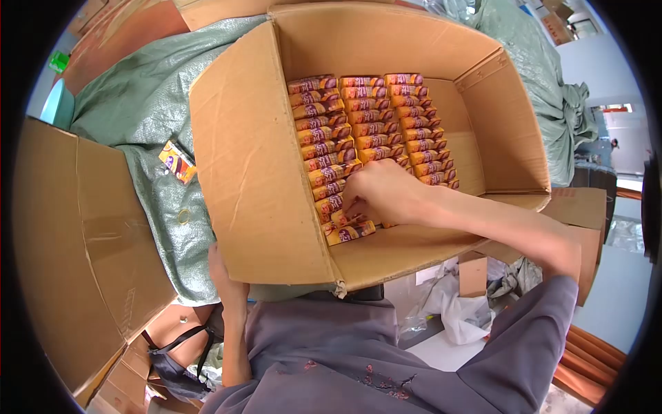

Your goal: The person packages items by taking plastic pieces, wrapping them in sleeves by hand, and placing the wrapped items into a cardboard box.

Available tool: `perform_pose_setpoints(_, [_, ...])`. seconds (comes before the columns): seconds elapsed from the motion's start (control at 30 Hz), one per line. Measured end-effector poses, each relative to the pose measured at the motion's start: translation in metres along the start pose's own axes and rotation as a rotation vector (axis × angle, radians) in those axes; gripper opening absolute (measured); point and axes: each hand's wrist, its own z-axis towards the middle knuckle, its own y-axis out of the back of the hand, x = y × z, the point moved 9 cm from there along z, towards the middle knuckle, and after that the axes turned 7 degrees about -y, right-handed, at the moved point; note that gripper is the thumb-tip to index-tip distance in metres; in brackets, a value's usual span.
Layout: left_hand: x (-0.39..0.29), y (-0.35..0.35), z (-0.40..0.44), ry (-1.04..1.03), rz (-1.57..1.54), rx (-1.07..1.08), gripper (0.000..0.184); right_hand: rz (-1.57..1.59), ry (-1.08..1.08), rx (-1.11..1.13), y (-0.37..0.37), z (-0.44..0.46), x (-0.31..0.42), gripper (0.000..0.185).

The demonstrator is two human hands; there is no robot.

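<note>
1 R grip, curled on pkt

Taken from the wearer's head; aimed forward and steeply down, across the grey shirt at the lower edge; set close above the open cardboard box, looking into its interior; wide-angled, curved at the margins, with blackened corners.

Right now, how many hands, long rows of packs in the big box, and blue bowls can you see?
Right hand and left hand: 2
Long rows of packs: 3
Blue bowl: 1
Total: 6
</note>
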Motion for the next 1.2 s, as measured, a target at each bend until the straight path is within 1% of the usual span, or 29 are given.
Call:
perform_pose_setpoints(0.07, [0.003, 0.004, 0.004, 0.069, -0.091, -0.011, 0.019, -0.004, 0.011, 0.007, -0.012, 0.008, 0.0, 0.011])
perform_pose_setpoints(0.17, [0.016, 0.003, 0.0, 0.328, -0.441, -0.083, 0.014, 0.018, 0.04, 0.002, -0.022, 0.011, 0.003, 0.013])
perform_pose_setpoints(0.2, [0.02, 0.004, -0.002, 0.34, -0.438, -0.085, 0.014, 0.028, 0.052, -0.004, -0.023, 0.011, 0.004, 0.013])
perform_pose_setpoints(0.27, [0.034, 0.005, -0.007, 0.36, -0.433, -0.092, 0.013, 0.061, 0.053, -0.037, -0.026, 0.009, 0.003, 0.013])
perform_pose_setpoints(0.37, [0.051, 0.008, -0.011, 0.305, -0.438, -0.152, 0.014, 0.1, 0.041, -0.045, -0.019, 0.007, 0.005, 0.013])
perform_pose_setpoints(0.4, [0.042, 0.015, -0.006, 0.246, -0.371, -0.158, 0.014, 0.111, 0.044, -0.036, -0.013, 0.006, 0.007, 0.013])
perform_pose_setpoints(0.47, [0.023, 0.035, 0.002, 0.158, -0.206, -0.194, 0.015, 0.027, -0.049, -0.095, 0.015, -0.002, 0.01, 0.014])
perform_pose_setpoints(0.5, [0.028, 0.041, 0.0, 0.153, -0.252, -0.22, 0.019, 0.118, 0.002, -0.222, 0.04, -0.009, 0.021, 0.013])
perform_pose_setpoints(0.57, [0.042, 0.051, -0.013, 0.375, -0.506, -0.283, 0.027, 0.336, 0.113, -0.567, 0.091, -0.045, 0.056, 0.011])
perform_pose_setpoints(0.6, [0.04, 0.061, -0.016, 0.386, -0.535, -0.303, 0.03, 0.346, 0.102, -0.712, 0.106, -0.067, 0.078, 0.011])
perform_pose_setpoints(0.63, [0.037, 0.07, -0.019, 0.394, -0.571, -0.32, 0.034, 0.375, 0.06, -0.763, 0.107, -0.089, 0.096, 0.011])
perform_pose_setpoints(0.67, [0.032, 0.078, -0.019, 0.35, -0.601, -0.335, 0.037, 0.323, 0.165, -0.83, 0.101, -0.111, 0.119, 0.014])
perform_pose_setpoints(0.7, [0.025, 0.087, -0.022, 0.334, -0.576, -0.328, 0.039, 0.531, 0.249, -0.736, 0.083, -0.122, 0.135, 0.018])
perform_pose_setpoints(0.73, [0.016, 0.097, -0.023, 0.317, -0.551, -0.315, 0.041, 0.675, 0.421, -0.716, 0.065, -0.125, 0.158, 0.02])
perform_pose_setpoints(0.77, [0.007, 0.107, -0.025, 0.3, -0.526, -0.298, 0.042, 0.651, 0.461, -0.676, 0.048, -0.122, 0.183, 0.025])
perform_pose_setpoints(0.8, [-0.001, 0.115, -0.027, 0.28, -0.48, -0.277, 0.046, 0.674, 0.473, -0.682, 0.025, -0.111, 0.2, 0.03])
perform_pose_setpoints(0.83, [-0.007, 0.119, -0.032, 0.258, -0.512, -0.248, 0.046, 0.607, 0.419, -0.695, 0.008, -0.097, 0.214, 0.036])
perform_pose_setpoints(0.87, [-0.013, 0.122, -0.036, 0.234, -0.545, -0.219, 0.046, 0.67, 0.387, -0.732, -0.01, -0.081, 0.218, 0.041])
perform_pose_setpoints(0.9, [-0.018, 0.126, -0.039, 0.206, -0.579, -0.189, 0.046, 0.636, 0.305, -0.737, -0.019, -0.065, 0.222, 0.042])
perform_pose_setpoints(0.93, [-0.022, 0.127, -0.043, 0.21, -0.571, -0.121, 0.05, 0.757, 0.261, -0.682, -0.03, -0.052, 0.223, 0.042])
perform_pose_setpoints(0.97, [-0.029, 0.131, -0.046, 0.16, -0.587, -0.116, 0.05, 0.873, 0.219, -0.625, -0.042, -0.041, 0.22, 0.042])
perform_pose_setpoints(1.03, [-0.042, 0.136, -0.049, 0.062, -0.617, -0.102, 0.052, 1.028, 0.256, -0.446, -0.071, -0.025, 0.214, 0.033])
perform_pose_setpoints(1.07, [-0.051, 0.141, -0.048, 0.021, -0.616, -0.084, 0.048, 1.101, 0.275, -0.35, -0.082, -0.019, 0.212, 0.029])
perform_pose_setpoints(1.17, [-0.053, 0.145, -0.05, 0.006, -0.854, -0.165, 0.051, 1.076, 0.241, -0.467, -0.085, -0.026, 0.197, 0.018])
perform_pose_setpoints(1.2, [-0.055, 0.15, -0.051, 0.12, -0.973, -0.279, 0.032, 1.11, 0.214, -0.48, -0.086, -0.028, 0.193, 0.014])
